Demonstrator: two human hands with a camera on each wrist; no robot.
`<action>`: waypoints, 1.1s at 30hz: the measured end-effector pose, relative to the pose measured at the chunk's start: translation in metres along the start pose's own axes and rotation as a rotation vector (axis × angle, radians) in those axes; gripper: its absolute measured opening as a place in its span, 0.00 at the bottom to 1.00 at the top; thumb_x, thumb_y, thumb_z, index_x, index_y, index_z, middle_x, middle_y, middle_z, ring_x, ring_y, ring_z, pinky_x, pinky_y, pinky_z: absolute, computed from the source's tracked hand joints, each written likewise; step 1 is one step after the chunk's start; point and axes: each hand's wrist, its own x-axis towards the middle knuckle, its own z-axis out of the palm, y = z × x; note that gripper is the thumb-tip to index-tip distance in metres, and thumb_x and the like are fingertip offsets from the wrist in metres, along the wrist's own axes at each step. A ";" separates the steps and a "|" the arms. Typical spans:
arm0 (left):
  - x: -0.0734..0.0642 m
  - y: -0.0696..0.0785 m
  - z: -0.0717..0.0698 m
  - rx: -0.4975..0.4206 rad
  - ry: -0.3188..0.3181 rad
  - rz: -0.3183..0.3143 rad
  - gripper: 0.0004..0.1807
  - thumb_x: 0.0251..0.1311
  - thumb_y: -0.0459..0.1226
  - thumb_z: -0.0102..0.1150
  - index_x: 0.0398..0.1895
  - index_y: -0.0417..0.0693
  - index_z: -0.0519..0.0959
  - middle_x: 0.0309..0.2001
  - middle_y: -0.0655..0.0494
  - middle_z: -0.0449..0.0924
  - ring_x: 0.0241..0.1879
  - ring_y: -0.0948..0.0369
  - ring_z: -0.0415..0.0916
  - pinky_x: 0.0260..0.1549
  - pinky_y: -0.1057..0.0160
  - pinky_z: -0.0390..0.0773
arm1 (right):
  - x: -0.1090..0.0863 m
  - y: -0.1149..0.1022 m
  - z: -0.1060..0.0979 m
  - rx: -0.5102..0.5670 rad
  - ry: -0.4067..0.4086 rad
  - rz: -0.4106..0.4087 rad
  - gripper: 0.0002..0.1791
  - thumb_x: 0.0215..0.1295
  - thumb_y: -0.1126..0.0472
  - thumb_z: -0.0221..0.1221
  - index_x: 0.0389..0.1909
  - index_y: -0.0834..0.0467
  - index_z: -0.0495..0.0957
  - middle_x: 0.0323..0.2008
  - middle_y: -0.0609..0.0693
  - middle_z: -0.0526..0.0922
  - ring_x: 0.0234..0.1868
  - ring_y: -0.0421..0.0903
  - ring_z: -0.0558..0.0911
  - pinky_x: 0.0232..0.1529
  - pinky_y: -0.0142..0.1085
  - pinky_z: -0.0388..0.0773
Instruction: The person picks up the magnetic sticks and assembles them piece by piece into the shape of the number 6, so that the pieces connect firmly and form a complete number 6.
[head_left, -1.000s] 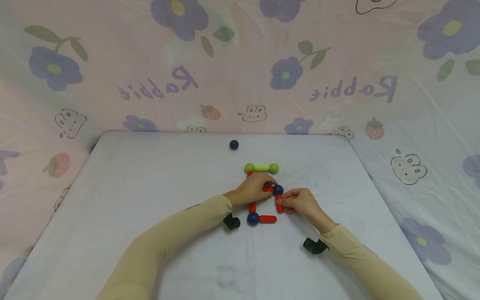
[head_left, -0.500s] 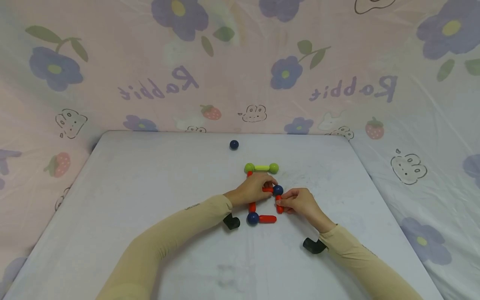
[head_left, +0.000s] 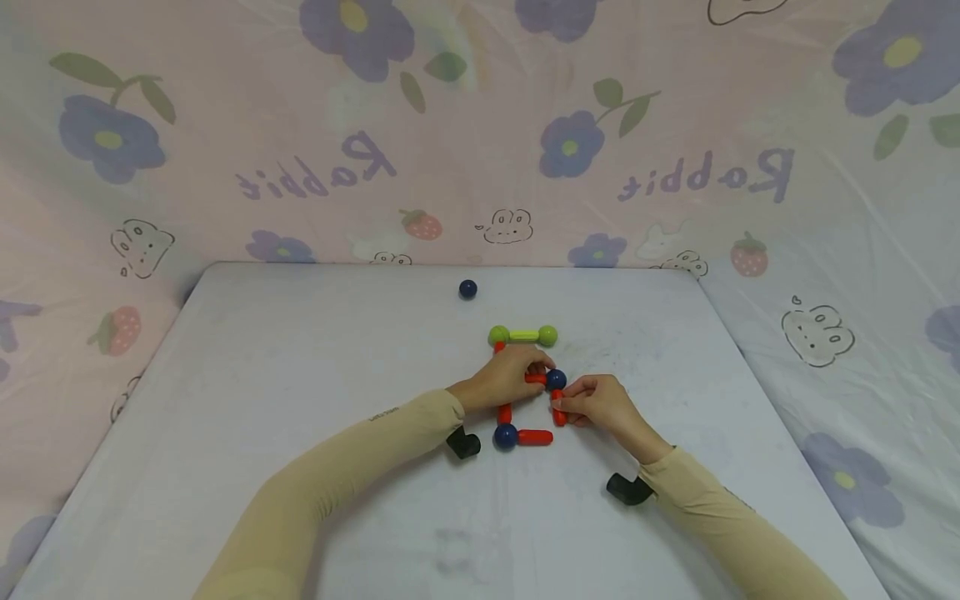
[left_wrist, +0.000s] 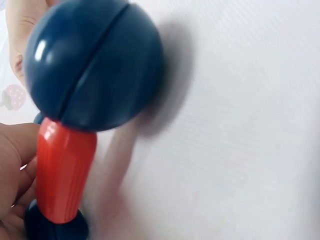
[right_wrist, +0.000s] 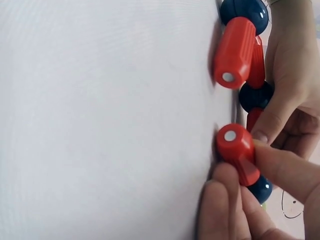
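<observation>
Red magnetic rods and dark blue balls form a joined figure on the white table. In the head view my left hand [head_left: 504,379] grips the short red rod [head_left: 536,379] that runs to a blue ball [head_left: 556,380], with a fingertip by that ball. With thumb and fingers, my right hand [head_left: 600,406] pinches another red rod [head_left: 559,410] below this ball; its free end shows a pale round tip in the right wrist view. A lower blue ball [head_left: 506,437] bears a red rod [head_left: 535,437] pointing right. My left hand hides the middle joint, whose blue ball [right_wrist: 256,96] the right wrist view shows.
Beyond my left hand, a light green rod [head_left: 523,337] joins two green balls at the figure's far end. A loose dark blue ball [head_left: 468,289] lies near the back edge. Black wrist-worn pieces [head_left: 628,490] sit by both sleeves. Patterned cloth [head_left: 450,183] hangs behind the table.
</observation>
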 end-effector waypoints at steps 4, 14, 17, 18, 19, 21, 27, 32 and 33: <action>-0.003 0.002 -0.002 -0.014 0.022 -0.008 0.21 0.59 0.35 0.68 0.56 0.45 0.80 0.47 0.54 0.84 0.47 0.62 0.79 0.49 0.72 0.79 | 0.000 0.000 0.000 -0.006 -0.003 -0.007 0.14 0.58 0.59 0.69 0.38 0.66 0.82 0.26 0.51 0.88 0.25 0.39 0.83 0.32 0.32 0.83; -0.038 0.024 -0.006 -0.129 0.116 -0.066 0.15 0.57 0.39 0.70 0.47 0.45 0.84 0.36 0.55 0.81 0.35 0.64 0.73 0.34 0.74 0.73 | 0.004 -0.012 -0.016 -0.150 -0.090 -0.028 0.16 0.57 0.53 0.70 0.35 0.62 0.82 0.26 0.50 0.87 0.26 0.42 0.84 0.31 0.35 0.83; -0.052 0.032 -0.001 -0.134 0.103 -0.070 0.15 0.56 0.40 0.71 0.45 0.45 0.85 0.33 0.53 0.79 0.30 0.66 0.70 0.29 0.75 0.71 | 0.009 -0.024 -0.029 -0.269 -0.098 -0.081 0.16 0.57 0.52 0.70 0.33 0.61 0.82 0.27 0.52 0.87 0.25 0.43 0.84 0.29 0.34 0.81; -0.057 0.034 0.001 -0.132 0.095 -0.070 0.15 0.56 0.41 0.72 0.45 0.45 0.85 0.33 0.53 0.79 0.30 0.67 0.69 0.28 0.75 0.70 | 0.011 -0.030 -0.033 -0.311 -0.096 -0.099 0.16 0.56 0.51 0.71 0.32 0.61 0.82 0.26 0.52 0.86 0.25 0.43 0.83 0.29 0.34 0.80; -0.062 0.036 0.003 -0.126 0.088 -0.073 0.16 0.55 0.42 0.72 0.44 0.46 0.85 0.33 0.53 0.78 0.29 0.68 0.69 0.27 0.76 0.70 | 0.013 -0.036 -0.037 -0.350 -0.094 -0.115 0.16 0.56 0.51 0.71 0.32 0.60 0.82 0.26 0.52 0.86 0.24 0.43 0.83 0.28 0.34 0.79; -0.069 0.038 0.008 -0.094 0.082 -0.071 0.16 0.54 0.44 0.73 0.44 0.48 0.85 0.32 0.54 0.77 0.28 0.69 0.68 0.27 0.76 0.69 | 0.019 -0.048 -0.044 -0.412 -0.084 -0.135 0.16 0.55 0.51 0.71 0.31 0.60 0.82 0.25 0.52 0.85 0.24 0.43 0.81 0.27 0.33 0.77; -0.080 0.039 0.020 0.060 0.093 -0.076 0.15 0.53 0.49 0.73 0.42 0.55 0.86 0.34 0.61 0.75 0.33 0.70 0.66 0.30 0.77 0.68 | 0.046 -0.084 -0.050 -0.455 -0.079 -0.170 0.15 0.57 0.53 0.70 0.36 0.60 0.83 0.31 0.54 0.87 0.27 0.46 0.83 0.33 0.37 0.82; -0.083 0.036 0.022 0.122 0.095 -0.083 0.15 0.53 0.49 0.73 0.43 0.56 0.86 0.36 0.62 0.75 0.35 0.68 0.66 0.30 0.76 0.69 | 0.077 -0.109 -0.043 -0.452 -0.118 -0.288 0.16 0.60 0.55 0.68 0.45 0.61 0.83 0.38 0.55 0.87 0.36 0.52 0.86 0.43 0.45 0.84; -0.083 0.035 0.021 0.129 0.093 -0.081 0.15 0.53 0.48 0.73 0.43 0.56 0.86 0.36 0.61 0.75 0.36 0.68 0.66 0.31 0.76 0.69 | 0.083 -0.113 -0.041 -0.454 -0.128 -0.320 0.17 0.61 0.55 0.67 0.47 0.60 0.83 0.39 0.55 0.87 0.37 0.52 0.85 0.43 0.46 0.84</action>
